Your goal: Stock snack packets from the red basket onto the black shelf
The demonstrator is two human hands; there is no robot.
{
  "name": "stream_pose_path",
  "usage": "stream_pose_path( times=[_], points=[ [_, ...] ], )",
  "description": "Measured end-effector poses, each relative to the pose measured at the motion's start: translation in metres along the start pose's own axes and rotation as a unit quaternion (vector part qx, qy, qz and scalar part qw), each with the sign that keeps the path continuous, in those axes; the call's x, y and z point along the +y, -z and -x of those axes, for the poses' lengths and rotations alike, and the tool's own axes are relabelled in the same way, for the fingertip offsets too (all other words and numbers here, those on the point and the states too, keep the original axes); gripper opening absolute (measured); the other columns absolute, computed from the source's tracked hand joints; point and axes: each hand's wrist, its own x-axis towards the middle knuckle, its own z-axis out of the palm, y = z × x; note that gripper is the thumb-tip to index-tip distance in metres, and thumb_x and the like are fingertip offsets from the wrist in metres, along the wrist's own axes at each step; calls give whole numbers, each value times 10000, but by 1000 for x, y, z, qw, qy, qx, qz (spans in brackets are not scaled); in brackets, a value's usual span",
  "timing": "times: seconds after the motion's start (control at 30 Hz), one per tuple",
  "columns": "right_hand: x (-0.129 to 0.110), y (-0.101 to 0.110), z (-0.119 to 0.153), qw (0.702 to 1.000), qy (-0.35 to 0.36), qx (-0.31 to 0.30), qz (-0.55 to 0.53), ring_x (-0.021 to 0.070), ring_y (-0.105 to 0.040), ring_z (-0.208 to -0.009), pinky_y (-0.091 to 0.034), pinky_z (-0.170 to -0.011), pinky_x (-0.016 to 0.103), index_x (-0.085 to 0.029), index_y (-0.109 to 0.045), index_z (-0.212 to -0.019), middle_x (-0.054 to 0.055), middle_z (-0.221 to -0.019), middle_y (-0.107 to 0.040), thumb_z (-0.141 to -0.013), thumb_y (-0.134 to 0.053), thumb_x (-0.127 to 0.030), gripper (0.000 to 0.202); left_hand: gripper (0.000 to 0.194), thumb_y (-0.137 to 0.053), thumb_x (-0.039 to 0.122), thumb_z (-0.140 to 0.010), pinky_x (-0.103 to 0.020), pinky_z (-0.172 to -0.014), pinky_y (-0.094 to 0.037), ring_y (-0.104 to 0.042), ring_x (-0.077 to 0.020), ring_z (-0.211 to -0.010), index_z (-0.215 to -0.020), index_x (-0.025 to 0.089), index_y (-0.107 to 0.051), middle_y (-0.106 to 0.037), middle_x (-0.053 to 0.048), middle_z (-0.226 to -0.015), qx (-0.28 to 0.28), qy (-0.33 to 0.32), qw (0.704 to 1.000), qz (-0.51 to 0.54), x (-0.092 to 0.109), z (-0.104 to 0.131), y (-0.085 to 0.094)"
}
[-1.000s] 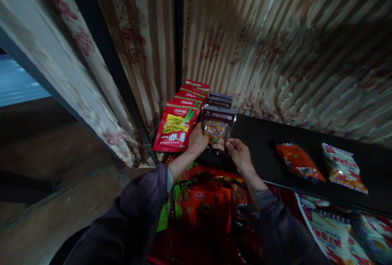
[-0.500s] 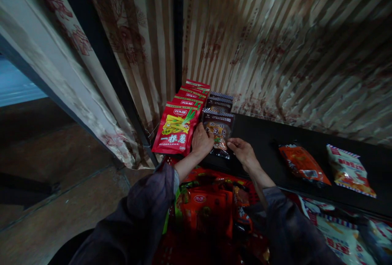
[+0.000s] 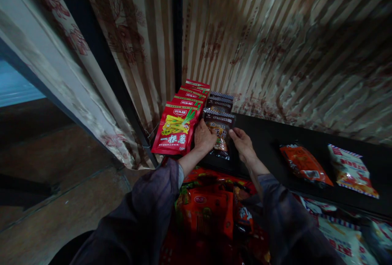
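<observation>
A dark snack packet with a checkered top edge point(image 3: 219, 124) lies in front of similar dark packets on the black shelf. My left hand point(image 3: 204, 136) rests at its left side, fingers apart and partly over its front. At the packet's right edge is my right hand point(image 3: 243, 142), thumb and fingers close to the edge and apart from each other. Red packets with yellow sticks pictured point(image 3: 176, 128) lie overlapped in a row, just left of my left hand.
An orange packet point(image 3: 305, 163) and a white packet point(image 3: 353, 170) lie on the black shelf point(image 3: 263, 134) to the right. Below the shelf sit red and orange packets point(image 3: 210, 212). A striped curtain point(image 3: 275, 44) hangs behind; a dark post point(image 3: 104, 61) stands left.
My right hand has moved slightly up along the packet's right edge and opened. My left hand has shifted a little to the right over the packet's front.
</observation>
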Motion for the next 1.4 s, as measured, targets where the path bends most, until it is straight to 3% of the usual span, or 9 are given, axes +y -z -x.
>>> stream_pose_path(
  times=[0.27,0.43,0.63,0.93,1.13,1.27,1.4],
  points=[
    [-4,-19,-14,997,61,-39,-41,221,-659,-1050,-524,-898,359,-189,-611,-1180,88,-1169,-700,-777,-590,-542,536,624,-464,262,-891,-364,-1132,-334,-433,-278,-1374,-1462,51,-326,-454,-202,-1480,4,17,1000,-4,4,0,1],
    [-4,-22,-15,999,38,-19,-27,225,-686,-963,-543,-845,348,-157,-633,-1134,106,-1103,-723,-764,-590,-530,527,612,-458,271,-888,-387,-1146,-307,-433,-279,-1373,-1453,64,-348,-475,-195,-1466,20,-7,1000,-22,2,0,-2],
    [0,-23,-14,999,30,-24,-37,223,-691,-924,-556,-795,338,-169,-616,-1141,93,-1055,-728,-761,-595,-525,521,621,-443,268,-894,-378,-1162,-275,-416,-288,-1381,-1445,1,-340,-470,-229,-1457,12,-15,999,-46,0,0,-6],
    [-8,-26,-39,999,14,27,-30,229,-663,-1050,-543,-860,330,-185,-551,-1238,101,-1187,-683,-762,-594,-590,626,705,-499,326,-867,-357,-1128,-338,-413,-292,-1387,-1479,40,-297,-410,-203,-1511,4,15,1000,-12,0,-4,-4],
    [-1,-22,-54,994,23,95,53,294,-628,-1077,-452,-976,417,-220,-674,-1084,88,-1084,-718,-680,-679,-623,570,704,-514,335,-859,-351,-1128,-341,-438,-275,-1373,-1470,50,-310,-442,-205,-1488,6,11,1000,3,2,-8,-3],
    [3,-27,-60,996,44,60,57,259,-651,-1017,-492,-913,372,-230,-664,-1137,60,-1062,-724,-738,-624,-596,543,714,-524,356,-852,-369,-1122,-350,-442,-291,-1368,-1470,64,-318,-445,-194,-1489,5,17,1000,6,4,-14,-2],
    [2,-32,-67,997,36,56,48,271,-636,-1077,-500,-919,380,-210,-622,-1215,84,-1164,-692,-763,-586,-612,606,743,-524,381,-852,-381,-1096,-379,-469,-308,-1344,-1477,45,-302,-457,-211,-1475,-1,38,999,10,8,-21,-1]
  ],
)
